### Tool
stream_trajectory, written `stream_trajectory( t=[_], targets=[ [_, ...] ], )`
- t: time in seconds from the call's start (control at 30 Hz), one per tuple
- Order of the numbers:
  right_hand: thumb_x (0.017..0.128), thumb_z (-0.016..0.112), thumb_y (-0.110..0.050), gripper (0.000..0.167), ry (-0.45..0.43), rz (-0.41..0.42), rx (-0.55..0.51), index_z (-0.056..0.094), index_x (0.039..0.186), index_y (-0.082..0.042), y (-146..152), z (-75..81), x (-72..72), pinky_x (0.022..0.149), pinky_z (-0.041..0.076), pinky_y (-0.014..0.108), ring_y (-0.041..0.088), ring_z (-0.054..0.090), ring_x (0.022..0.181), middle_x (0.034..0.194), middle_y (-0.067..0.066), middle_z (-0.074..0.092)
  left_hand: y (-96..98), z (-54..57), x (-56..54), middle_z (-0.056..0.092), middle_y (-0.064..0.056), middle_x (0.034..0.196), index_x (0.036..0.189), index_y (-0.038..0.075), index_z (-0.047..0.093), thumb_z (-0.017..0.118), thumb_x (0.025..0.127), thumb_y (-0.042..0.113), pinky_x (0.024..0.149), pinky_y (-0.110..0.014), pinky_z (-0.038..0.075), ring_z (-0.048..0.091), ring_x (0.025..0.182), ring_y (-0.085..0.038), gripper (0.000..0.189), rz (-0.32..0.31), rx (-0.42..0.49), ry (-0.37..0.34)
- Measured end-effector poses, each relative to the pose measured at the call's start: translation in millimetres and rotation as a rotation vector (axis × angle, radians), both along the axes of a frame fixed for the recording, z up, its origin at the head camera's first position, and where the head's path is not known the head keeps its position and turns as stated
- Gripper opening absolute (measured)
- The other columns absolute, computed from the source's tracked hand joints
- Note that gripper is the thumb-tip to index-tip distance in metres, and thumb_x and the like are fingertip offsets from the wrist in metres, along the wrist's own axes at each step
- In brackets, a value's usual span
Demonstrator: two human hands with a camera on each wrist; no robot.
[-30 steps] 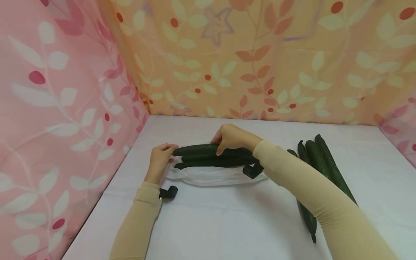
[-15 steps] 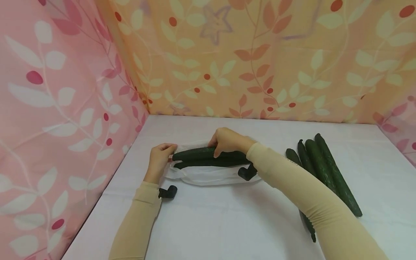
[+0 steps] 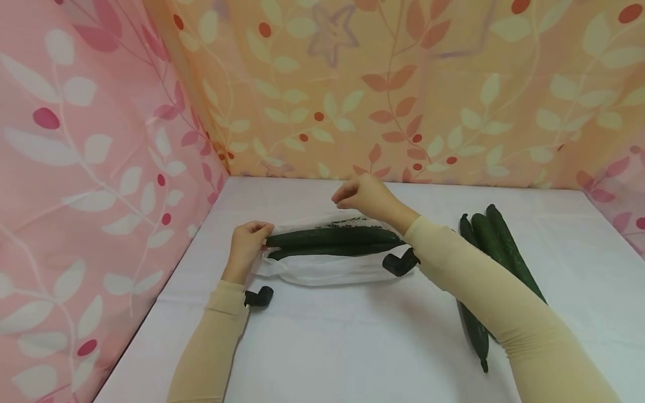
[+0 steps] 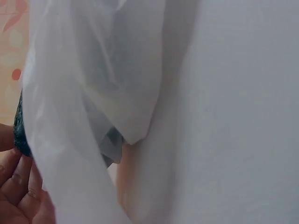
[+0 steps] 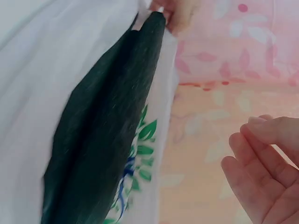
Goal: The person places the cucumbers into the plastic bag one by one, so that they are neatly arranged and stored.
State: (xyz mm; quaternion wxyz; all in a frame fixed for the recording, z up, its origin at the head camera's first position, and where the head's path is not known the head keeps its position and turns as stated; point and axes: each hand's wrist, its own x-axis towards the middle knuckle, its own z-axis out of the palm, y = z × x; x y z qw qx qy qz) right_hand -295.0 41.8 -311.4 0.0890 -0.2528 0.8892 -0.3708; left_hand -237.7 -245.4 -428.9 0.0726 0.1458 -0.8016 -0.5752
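Long dark green cucumbers [image 3: 332,237] lie side by side in a white plastic bag [image 3: 337,273], which stretches across the table. Two show from above. The bag's far side bears a green leaf print [image 5: 147,130]. At the bag's left end, my left hand [image 3: 245,249] pinches its edge, fingertips right by the cucumber ends; part of that grip hides behind plastic in the left wrist view. Above the far side of the bag hovers my right hand [image 3: 370,198]. Its fingers are loosely bent, the thumb near the fingertips, with nothing held, as the right wrist view [image 5: 266,163] confirms.
More cucumbers [image 3: 496,238] lie in a loose group on the right of the white table [image 3: 347,347], partly behind the right sleeve. A pink leaf-patterned cloth [image 3: 106,184] rises at the left and an orange one [image 3: 282,95] at the back.
My right hand lowered a cucumber onto the others in the bag, let it go and rose up and back. My left hand stayed at the bag's left end.
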Motion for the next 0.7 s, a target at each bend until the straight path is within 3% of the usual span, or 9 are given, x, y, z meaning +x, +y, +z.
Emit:
stream_trajectory(
  t=[0.13,0.33,0.57,0.7],
  targets=[
    [0.091,0.071,-0.016,0.019,-0.038,-0.025,0.007,0.077,0.108,-0.010,20.8,-4.6,6.9,0.095,0.055,0.041,0.024,0.068,0.107,0.110,0.008,0.075,-1.9,1.5,0.1,0.069,-0.010,0.096,0.109,0.001,0.072,0.066,0.096,0.026,0.065,-0.019,0.055,0.062,0.074,-0.011,0.029,-0.003,-0.049,0.005],
    [0.092,0.070,-0.018,0.022,-0.051,-0.075,0.038,0.076,0.111,-0.008,60.0,-12.1,19.2,0.096,0.054,0.044,0.024,0.067,0.106,0.110,0.008,0.075,-3.0,1.0,-2.0,0.068,-0.011,0.098,0.110,0.002,0.072,0.065,0.097,0.027,0.067,-0.020,0.056,0.064,0.073,-0.011,0.030,-0.003,-0.050,-0.002],
    [0.093,0.071,-0.026,0.029,-0.074,-0.160,0.040,0.073,0.116,-0.009,109.2,-10.4,30.8,0.095,0.055,0.046,0.023,0.069,0.104,0.114,0.010,0.074,-4.0,0.4,-2.5,0.068,-0.010,0.097,0.112,0.002,0.071,0.064,0.098,0.027,0.067,-0.017,0.055,0.064,0.073,-0.009,0.030,0.016,-0.054,0.013],
    [0.093,0.070,-0.034,0.038,-0.123,-0.223,-0.003,0.071,0.121,-0.008,136.3,-6.9,36.0,0.095,0.056,0.042,0.017,0.071,0.098,0.120,0.012,0.072,-2.5,0.2,-3.3,0.067,-0.009,0.095,0.111,0.001,0.071,0.064,0.098,0.026,0.066,-0.016,0.054,0.061,0.073,-0.008,0.029,0.026,-0.056,0.027]
  ],
)
